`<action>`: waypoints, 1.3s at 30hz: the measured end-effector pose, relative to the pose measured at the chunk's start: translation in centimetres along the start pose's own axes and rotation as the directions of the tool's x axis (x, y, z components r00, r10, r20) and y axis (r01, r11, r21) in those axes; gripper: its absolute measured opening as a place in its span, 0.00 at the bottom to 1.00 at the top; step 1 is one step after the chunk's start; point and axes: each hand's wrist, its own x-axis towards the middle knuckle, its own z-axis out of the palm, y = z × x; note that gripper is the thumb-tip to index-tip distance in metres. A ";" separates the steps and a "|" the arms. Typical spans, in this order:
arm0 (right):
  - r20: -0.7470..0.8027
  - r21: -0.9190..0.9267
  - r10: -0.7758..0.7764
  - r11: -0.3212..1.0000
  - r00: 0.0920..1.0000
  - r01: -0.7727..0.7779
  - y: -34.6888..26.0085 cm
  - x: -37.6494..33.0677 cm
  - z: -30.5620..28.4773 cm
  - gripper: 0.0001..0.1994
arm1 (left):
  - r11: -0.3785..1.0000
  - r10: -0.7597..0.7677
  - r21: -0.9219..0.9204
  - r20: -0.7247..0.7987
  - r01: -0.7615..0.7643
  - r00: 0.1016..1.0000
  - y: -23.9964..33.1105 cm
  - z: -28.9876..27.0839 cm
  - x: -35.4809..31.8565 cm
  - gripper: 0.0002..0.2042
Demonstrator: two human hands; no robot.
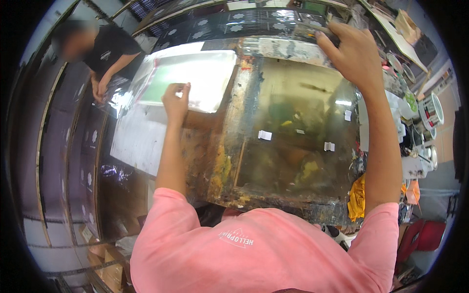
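My left hand (177,100) is closed in a pinch over the near edge of a glossy white sheet (212,78) with a pale green area. Whatever is between those fingertips is too small to make out. My right hand (355,53) reaches to the far right corner of a glass-topped work surface (293,168), its fingers curled with thumb and forefinger at a thin edge that I cannot identify. Small white paper pieces (265,135) lie on the glass. A paint-stained border (227,146) runs along the glass's left side.
Large white sheets (137,139) lie left of the glass. A person in a dark shirt (115,51) stands at the far left. Tubs (431,110) crowd the right side, with a yellow cloth (357,198) at the near right corner. Patterned dark sheeting (205,31) stretches behind.
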 end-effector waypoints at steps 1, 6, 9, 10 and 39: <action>0.031 -0.004 0.003 1.000 1.000 -0.003 -0.1 0.5 0.0 0.22 | 0.996 0.055 -0.064 -0.056 -0.059 0.997 0.8 -0.3 0.8 0.10; 0.108 -0.014 0.084 0.996 0.991 -0.083 -0.7 1.1 -1.2 0.25 | 0.927 0.376 -0.088 0.217 -0.366 0.901 12.8 2.6 -1.2 0.07; 0.054 -0.002 0.045 0.999 0.998 -0.045 -0.1 0.9 -0.8 0.25 | 0.937 0.348 -0.098 0.326 -0.335 0.879 18.3 6.7 -5.9 0.09; 0.057 0.004 0.052 0.999 0.997 -0.052 -0.2 0.8 -0.8 0.25 | 0.928 0.372 -0.150 0.342 -0.340 0.863 19.3 8.6 -7.5 0.10; 0.104 0.072 0.049 0.996 0.993 -0.057 -0.1 1.7 -1.2 0.26 | 0.765 0.639 -0.328 0.493 -0.554 0.591 27.9 20.6 -18.1 0.58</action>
